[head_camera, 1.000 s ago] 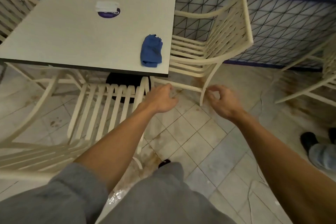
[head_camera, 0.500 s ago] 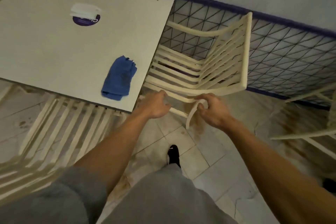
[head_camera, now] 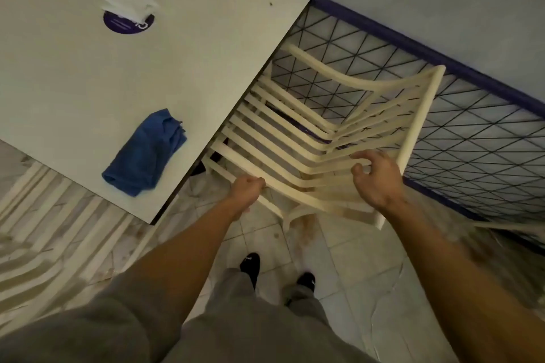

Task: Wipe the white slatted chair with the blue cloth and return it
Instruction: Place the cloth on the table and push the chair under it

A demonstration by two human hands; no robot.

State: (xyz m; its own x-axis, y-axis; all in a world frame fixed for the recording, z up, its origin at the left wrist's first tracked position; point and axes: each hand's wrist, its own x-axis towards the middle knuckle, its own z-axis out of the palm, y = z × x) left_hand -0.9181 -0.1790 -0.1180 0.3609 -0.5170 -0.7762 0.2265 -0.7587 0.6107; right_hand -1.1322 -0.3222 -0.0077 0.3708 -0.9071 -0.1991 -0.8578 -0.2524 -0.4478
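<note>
The white slatted chair (head_camera: pixel 423 115) stands beside the table's right edge, its seat partly under the tabletop and its back toward the mesh fence. My left hand (head_camera: pixel 246 191) grips the front end of the chair's near side rail. My right hand (head_camera: pixel 378 181) curls its fingers and thumb round the same rail close to the backrest. The blue cloth (head_camera: pixel 144 153) lies crumpled on the white table (head_camera: pixel 73 82), near the table's front right corner, apart from both hands.
A napkin stack on a purple disc (head_camera: pixel 129 13) sits farther back on the table. A second slatted chair (head_camera: pixel 59 239) is at the lower left. A black mesh fence (head_camera: pixel 460 138) and wall run behind. My shoes (head_camera: pixel 250 264) stand on stained tiles.
I have stepped closer and my view has tipped down. Both hands went from hanging free in front of the chair to holding its near side rail.
</note>
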